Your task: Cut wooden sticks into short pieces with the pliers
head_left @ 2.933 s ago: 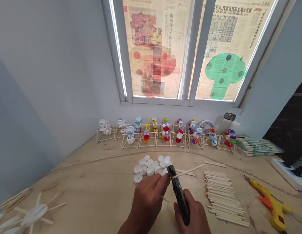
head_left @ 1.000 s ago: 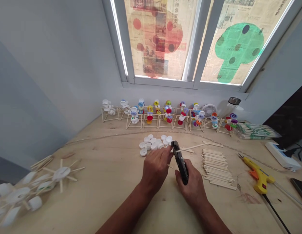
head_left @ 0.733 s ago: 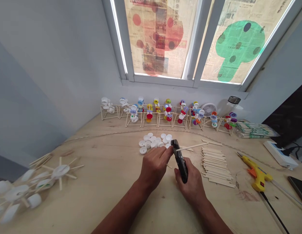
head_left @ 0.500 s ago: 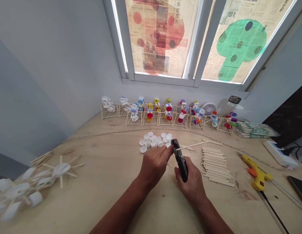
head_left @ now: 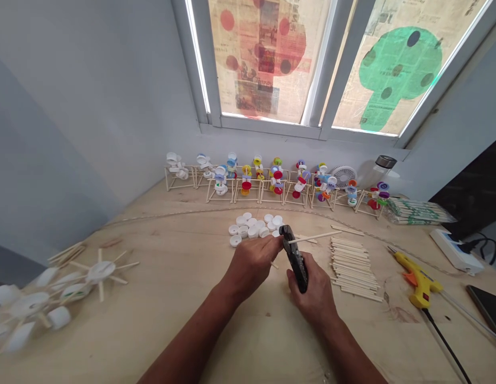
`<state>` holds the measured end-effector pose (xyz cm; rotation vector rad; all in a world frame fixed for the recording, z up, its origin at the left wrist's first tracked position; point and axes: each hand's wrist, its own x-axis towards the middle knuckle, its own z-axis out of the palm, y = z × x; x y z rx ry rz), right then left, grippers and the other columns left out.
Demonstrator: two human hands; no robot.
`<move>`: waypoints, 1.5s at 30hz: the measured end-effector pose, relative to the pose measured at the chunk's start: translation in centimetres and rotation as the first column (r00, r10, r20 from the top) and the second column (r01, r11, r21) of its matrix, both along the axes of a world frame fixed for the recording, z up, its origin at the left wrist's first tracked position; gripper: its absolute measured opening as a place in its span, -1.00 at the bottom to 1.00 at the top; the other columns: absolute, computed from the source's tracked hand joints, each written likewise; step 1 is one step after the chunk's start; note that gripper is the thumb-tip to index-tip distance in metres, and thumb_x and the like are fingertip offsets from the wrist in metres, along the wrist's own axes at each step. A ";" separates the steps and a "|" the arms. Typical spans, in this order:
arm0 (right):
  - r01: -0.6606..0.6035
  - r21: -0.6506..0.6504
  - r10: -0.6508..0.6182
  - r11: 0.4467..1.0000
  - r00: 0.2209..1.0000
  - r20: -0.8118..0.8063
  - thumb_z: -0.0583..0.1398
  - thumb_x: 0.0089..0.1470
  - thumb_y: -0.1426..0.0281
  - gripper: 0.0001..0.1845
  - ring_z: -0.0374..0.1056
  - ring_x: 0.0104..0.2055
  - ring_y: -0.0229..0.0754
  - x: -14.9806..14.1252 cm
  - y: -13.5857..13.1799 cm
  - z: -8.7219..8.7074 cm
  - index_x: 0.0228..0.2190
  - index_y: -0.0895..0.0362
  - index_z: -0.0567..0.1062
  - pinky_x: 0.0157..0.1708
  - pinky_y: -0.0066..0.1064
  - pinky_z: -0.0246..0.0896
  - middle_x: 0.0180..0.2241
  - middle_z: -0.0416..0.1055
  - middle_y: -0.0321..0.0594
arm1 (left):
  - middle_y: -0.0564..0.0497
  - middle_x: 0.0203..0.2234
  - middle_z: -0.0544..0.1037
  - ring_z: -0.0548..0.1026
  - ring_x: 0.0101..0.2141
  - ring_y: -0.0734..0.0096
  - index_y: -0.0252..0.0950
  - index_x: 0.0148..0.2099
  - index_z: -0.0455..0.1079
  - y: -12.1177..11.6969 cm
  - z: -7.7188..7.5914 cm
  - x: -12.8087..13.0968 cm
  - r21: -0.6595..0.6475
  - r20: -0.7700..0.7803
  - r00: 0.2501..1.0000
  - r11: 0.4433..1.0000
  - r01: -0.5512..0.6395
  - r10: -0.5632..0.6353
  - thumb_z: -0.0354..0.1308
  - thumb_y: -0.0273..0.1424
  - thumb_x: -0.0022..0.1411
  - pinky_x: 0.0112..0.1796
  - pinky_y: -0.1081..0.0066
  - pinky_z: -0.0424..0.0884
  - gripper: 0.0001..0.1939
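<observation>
A thin wooden stick (head_left: 314, 237) lies gripped in the head of a black plier-type cutter (head_left: 296, 261), just above the middle of the plywood work table (head_left: 160, 304), and extends to the right of the tool. The right hand (head_left: 314, 293) has its fingers clenched around the cutter's handles. The left hand (head_left: 251, 268) has its fingers closed at the cutter's head, where the stick enters; whether they bear on the stick or the tool cannot be determined. Just behind the hands lies a loose cluster of white plastic bottle caps (head_left: 252, 228), and to the right lies a stack of cut sticks (head_left: 354, 269). Neither group is assembled. Completed units stand at the table's far edge: a row of stick frames (head_left: 272, 198) carrying coloured caps. A larger stick-and-cap wheel (head_left: 100, 272) lies at the left. Farther right are a yellow hot glue gun (head_left: 418, 285), a power strip (head_left: 456, 250) and a packet of sticks (head_left: 418, 210). Beyond the row, a window (head_left: 268, 64) is papered with newspaper and painted mushroom shapes.
</observation>
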<state>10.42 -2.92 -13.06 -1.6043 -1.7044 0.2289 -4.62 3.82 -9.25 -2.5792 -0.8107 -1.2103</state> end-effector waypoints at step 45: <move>0.028 -0.072 -0.024 0.997 0.998 0.052 0.05 -0.07 0.40 -0.90 0.25 -0.59 -0.21 -0.2 -0.1 -0.2 -0.39 0.09 0.24 -0.58 -0.50 0.01 -0.62 0.28 -0.36 | 0.07 -0.66 0.30 0.21 -0.64 0.50 -0.30 -0.49 0.21 -0.1 0.1 0.0 -0.053 -0.045 0.999 0.998 -0.032 0.030 -0.23 -0.57 0.20 -0.60 0.50 0.05 -0.72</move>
